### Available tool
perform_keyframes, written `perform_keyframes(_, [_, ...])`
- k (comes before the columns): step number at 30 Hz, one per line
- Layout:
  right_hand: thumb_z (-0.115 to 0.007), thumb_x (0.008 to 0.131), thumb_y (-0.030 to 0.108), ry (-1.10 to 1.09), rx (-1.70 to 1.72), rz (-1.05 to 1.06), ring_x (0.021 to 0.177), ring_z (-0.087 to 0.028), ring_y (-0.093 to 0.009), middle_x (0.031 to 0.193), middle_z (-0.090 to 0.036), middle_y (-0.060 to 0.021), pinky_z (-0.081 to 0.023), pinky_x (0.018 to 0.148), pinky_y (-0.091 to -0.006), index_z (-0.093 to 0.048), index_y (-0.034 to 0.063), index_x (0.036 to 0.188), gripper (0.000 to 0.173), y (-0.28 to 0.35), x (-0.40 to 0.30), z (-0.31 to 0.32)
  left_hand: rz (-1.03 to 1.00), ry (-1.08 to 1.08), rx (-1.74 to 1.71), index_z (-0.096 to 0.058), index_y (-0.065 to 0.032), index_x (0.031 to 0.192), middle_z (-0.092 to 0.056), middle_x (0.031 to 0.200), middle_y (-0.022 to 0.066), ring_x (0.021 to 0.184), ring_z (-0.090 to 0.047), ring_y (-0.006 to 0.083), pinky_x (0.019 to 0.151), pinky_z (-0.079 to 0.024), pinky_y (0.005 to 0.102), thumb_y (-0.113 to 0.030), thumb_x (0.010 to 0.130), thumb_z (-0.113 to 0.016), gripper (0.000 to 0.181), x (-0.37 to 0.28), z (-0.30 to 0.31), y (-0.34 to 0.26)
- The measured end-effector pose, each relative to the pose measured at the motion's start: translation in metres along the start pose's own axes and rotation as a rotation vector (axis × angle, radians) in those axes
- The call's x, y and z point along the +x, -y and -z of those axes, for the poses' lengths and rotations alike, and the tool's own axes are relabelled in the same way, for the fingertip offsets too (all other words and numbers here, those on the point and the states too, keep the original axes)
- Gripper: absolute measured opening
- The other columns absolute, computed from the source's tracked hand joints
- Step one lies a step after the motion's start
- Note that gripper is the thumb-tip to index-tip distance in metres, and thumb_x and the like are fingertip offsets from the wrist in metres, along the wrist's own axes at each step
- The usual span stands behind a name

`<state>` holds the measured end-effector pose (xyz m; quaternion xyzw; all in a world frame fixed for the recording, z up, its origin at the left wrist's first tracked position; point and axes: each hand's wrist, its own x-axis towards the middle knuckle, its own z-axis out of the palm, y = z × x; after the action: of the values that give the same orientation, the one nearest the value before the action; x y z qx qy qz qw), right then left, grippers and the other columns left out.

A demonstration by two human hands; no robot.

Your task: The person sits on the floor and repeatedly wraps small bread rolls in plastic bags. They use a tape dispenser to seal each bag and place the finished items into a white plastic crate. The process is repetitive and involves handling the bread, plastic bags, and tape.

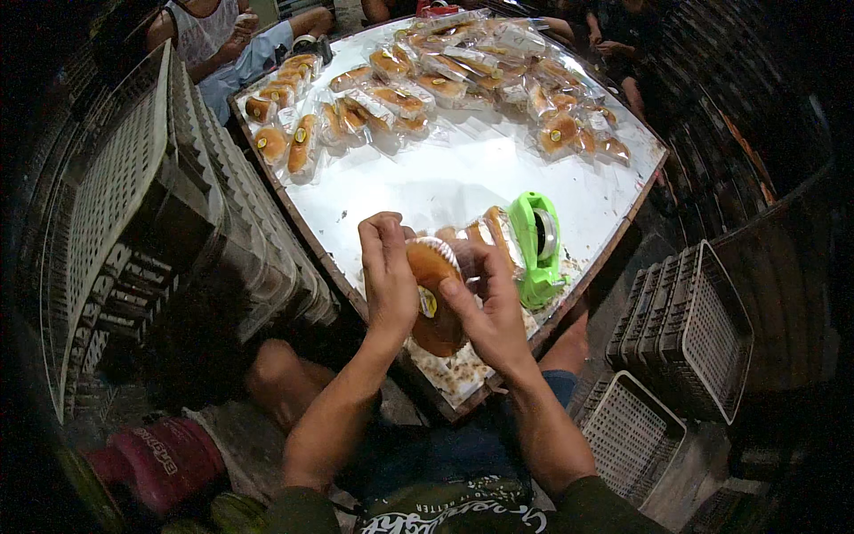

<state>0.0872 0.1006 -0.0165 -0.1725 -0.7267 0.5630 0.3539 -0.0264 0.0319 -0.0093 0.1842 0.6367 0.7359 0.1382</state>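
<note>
Between my two hands is a long brown bread roll (434, 267) with a yellow sticker and a white pleated paper edge. My left hand (390, 280) grips its left side, fingers bent over the far end. From the right, my right hand (490, 294) presses its thumb on the roll's side; some fingers are blurred behind it. Just beyond the right hand lie more rolls (497, 230), partly hidden. Beside them stands a bright green tape dispenser (534, 253) with a roll of clear tape, near the right edge of the white table (393, 180).
Bagged rolls (460, 60) are heaped along the table's far side. Stacked plastic crates (120, 173) rise close on the left; more crates (714, 334) stand at the lower right. A red gas cylinder (167, 460) is at the lower left. People sit around the far side.
</note>
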Motion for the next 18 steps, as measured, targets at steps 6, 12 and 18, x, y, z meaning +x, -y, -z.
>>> perform_keyframes(6, [-0.056,0.099,0.015,-0.14,0.157,0.155,0.098,-0.052,-0.015,0.103,-0.053,-0.0067,-0.042,0.092,-0.0303,-0.054,0.002,0.099,0.013,0.038,0.003,0.022,-0.427,0.089,0.065,-0.054,0.0,0.096,-0.056,0.084,0.0045,0.079,-0.053,0.0124,0.073,-0.046,0.0279,-0.022,0.104,-0.046,0.025,-0.038,0.003,-0.016])
perform_keyframes(12, [-0.046,0.104,0.02,-0.265,0.446,0.059,0.086,-0.061,-0.013,0.096,-0.064,-0.0107,-0.051,0.081,-0.0285,-0.044,0.0037,0.106,0.016,0.042,-0.01,0.004,-0.004,0.212,0.081,-0.057,0.0009,0.095,-0.057,0.082,0.0031,0.077,-0.053,0.0118,0.071,-0.046,0.0273,-0.023,0.104,-0.047,0.028,-0.036,-0.004,-0.023])
perform_keyframes(18, [-0.046,0.103,0.011,-0.198,0.375,0.029,0.096,-0.062,-0.017,0.106,-0.065,-0.0143,-0.051,0.088,-0.0312,-0.05,-0.0006,0.108,0.013,0.042,0.003,0.001,-0.429,0.041,0.112,-0.063,0.0005,0.097,-0.059,0.088,0.0058,0.083,-0.055,0.0159,0.075,-0.045,0.0291,-0.026,0.1,-0.057,0.028,-0.053,-0.01,-0.005])
